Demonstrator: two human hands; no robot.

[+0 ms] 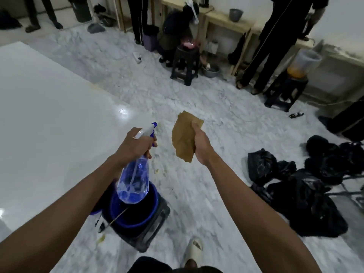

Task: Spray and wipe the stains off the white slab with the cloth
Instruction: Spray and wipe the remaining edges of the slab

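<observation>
A glossy white slab fills the left half of the view, its edge running diagonally from the upper left to the lower middle. My left hand grips a clear spray bottle with blue liquid by its neck, its white and blue nozzle pointing up and right, just off the slab's edge. My right hand holds a crumpled brown cloth up in the air over the marble floor, to the right of the bottle. No stains show clearly on the slab from here.
A blue bucket on a dark stool stands below the bottle. Black plastic bags lie piled at the right. Two black stools and several standing people's legs line the far wall by wooden tables. My sandalled foot is at the bottom.
</observation>
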